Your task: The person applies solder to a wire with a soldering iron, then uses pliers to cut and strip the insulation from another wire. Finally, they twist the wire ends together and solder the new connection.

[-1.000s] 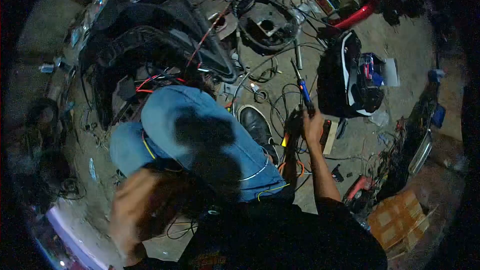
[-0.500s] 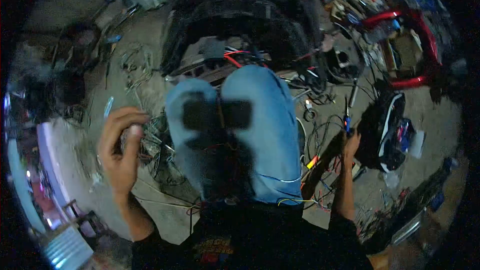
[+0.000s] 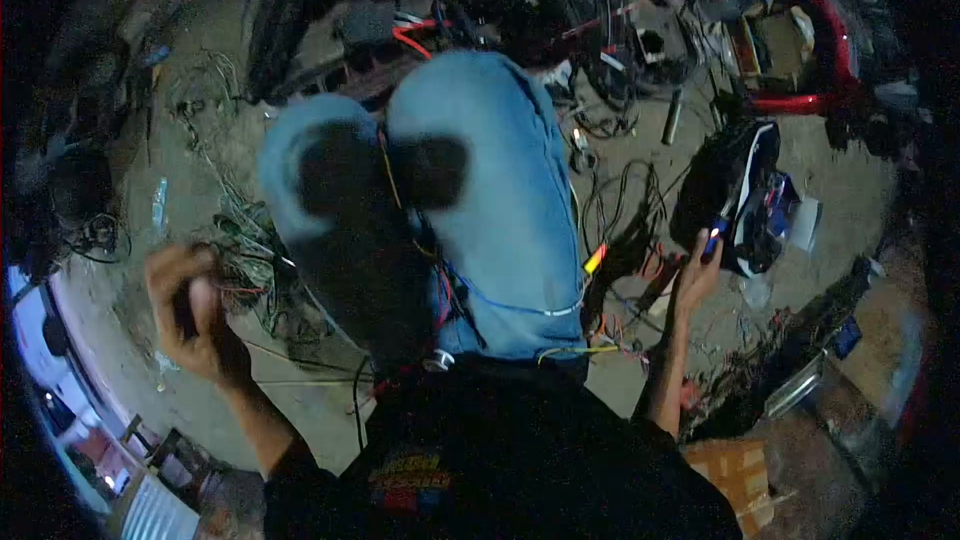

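My left hand (image 3: 190, 315) is raised over the floor left of my knees, fingers loosely curled and thumb a little apart; I see nothing in it. Below and beside it lies a tangle of wires (image 3: 250, 265). My right hand (image 3: 697, 280) is closed around a slim blue-handled tool (image 3: 713, 235) with a bright spot on it; its exact kind is not clear. Just beyond that hand is a black shoe-like item with a white edge (image 3: 745, 200). Thin wires lie across my jeans (image 3: 490, 190), among them a blue one (image 3: 500, 306) and a yellow one (image 3: 575, 350).
Large dark curved parts (image 3: 500, 0) stand before my knees, with orange-red wires (image 3: 410, 38) among them. A red curved frame (image 3: 845, 50) lies at the far right. Black cables (image 3: 635, 190) and a yellow-orange piece (image 3: 596, 258) lie right of my leg. Cardboard (image 3: 735, 470) is at the lower right.
The view has shifted, and both knees appear further up and left. My right hand's tool now points more up and right. The left hand appears lower, its fingers more curled.
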Motion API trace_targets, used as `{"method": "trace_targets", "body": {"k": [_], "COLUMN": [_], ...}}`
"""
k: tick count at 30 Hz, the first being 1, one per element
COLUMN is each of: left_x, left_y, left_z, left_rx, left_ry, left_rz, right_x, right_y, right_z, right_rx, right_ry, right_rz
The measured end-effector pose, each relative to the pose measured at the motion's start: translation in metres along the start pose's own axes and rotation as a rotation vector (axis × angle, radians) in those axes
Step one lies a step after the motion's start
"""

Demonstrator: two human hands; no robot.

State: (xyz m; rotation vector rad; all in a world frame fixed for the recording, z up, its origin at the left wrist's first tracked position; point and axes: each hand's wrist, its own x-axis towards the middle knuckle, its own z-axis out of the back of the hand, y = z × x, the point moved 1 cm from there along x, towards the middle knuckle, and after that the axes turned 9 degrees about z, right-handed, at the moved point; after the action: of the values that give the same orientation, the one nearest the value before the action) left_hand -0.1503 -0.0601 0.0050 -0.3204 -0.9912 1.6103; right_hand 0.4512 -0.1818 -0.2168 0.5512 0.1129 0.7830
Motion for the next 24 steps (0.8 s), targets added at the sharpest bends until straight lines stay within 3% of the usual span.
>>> {"method": "trace_targets", "body": {"k": [1,3,8,11,14,17,18,21,22,24], "left_x": [-0.013,-0.047,-0.127,-0.164,-0.184,-0.206,-0.215,-0.241,-0.248,-0.263], "left_y": [-0.001,-0.01,-0.046,-0.042,-0.03,-0.019,-0.014,0.002,0.007,0.014], "left_z": [0.003,0.009,-0.003,-0.008,-0.015,-0.023,-0.028,-0.041,-0.044,-0.046], "left_rx": [0.011,0.016,-0.018,0.151,0.331,0.539,0.605,0.798,0.848,0.932], "left_ry": [-0.03,0.016,0.949,1.202,1.161,1.023,0.963,0.716,0.629,0.49], "left_rz": [-0.026,-0.104,-0.136,-0.141,-0.266,-0.437,-0.498,-0.683,-0.743,-0.812], "right_x": [-0.004,0.001,0.007,0.027,0.047,0.065,0.076,0.083,0.089,0.084], "right_y": [0.031,0.048,0.078,0.107,0.165,0.206,0.208,0.222,0.217,0.219], "right_z": [0.014,0.04,0.062,0.072,0.11,0.136,0.154,0.175,0.173,0.168], "right_rx": [0.004,0.217,0.317,0.432,0.451,0.509,0.301,0.254,0.306,0.383], "right_ry": [-0.082,0.064,-0.033,-0.123,-0.212,-0.359,-0.291,-0.196,-0.233,-0.099], "right_rz": [0.015,-0.225,-0.035,0.055,0.075,0.35,0.461,0.309,0.341,0.221]}}
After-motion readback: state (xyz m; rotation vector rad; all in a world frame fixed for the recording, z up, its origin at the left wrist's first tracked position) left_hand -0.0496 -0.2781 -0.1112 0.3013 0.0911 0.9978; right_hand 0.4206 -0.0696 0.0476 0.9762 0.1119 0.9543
